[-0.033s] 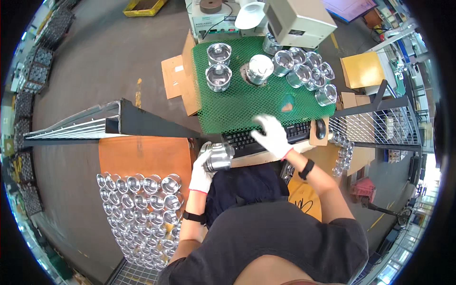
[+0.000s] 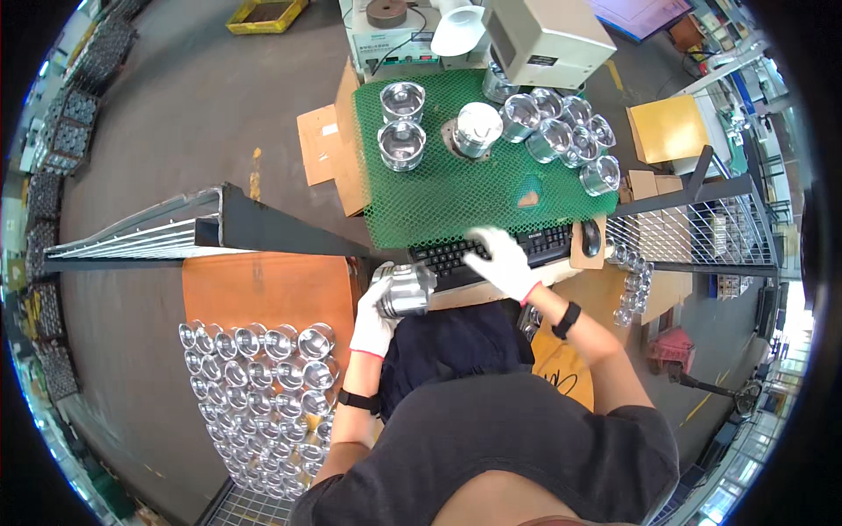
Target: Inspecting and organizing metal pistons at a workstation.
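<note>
A shiny metal piston (image 2: pixel 404 289) with ring grooves lies on its side in my gloved left hand (image 2: pixel 375 309), whose fingers wrap its left end. It is held just left of the black keyboard (image 2: pixel 456 263), in front of the table. Over the keyboard hovers my gloved right hand (image 2: pixel 500 261), holding nothing. Its thumb and fingers are apart, with the fingertips slightly blurred. On the green mesh mat (image 2: pixel 412 206) beyond, one piston (image 2: pixel 478 127) sits crown up on a round fixture. Two open-ended pistons (image 2: pixel 402 145) stand to its left, and several more (image 2: pixel 550 140) cluster to its right.
Many pistons (image 2: pixel 260 373) stand in rows on an orange board (image 2: pixel 263 280) at my left. A grey machine head (image 2: pixel 553 44) overhangs the mat's far side. A mouse (image 2: pixel 591 237) rests right of the keyboard. Metal racks (image 2: pixel 224 223) flank the table.
My right hand has shifted very slightly down and right over the keyboard. The piston in my left hand has moved slightly to the right.
</note>
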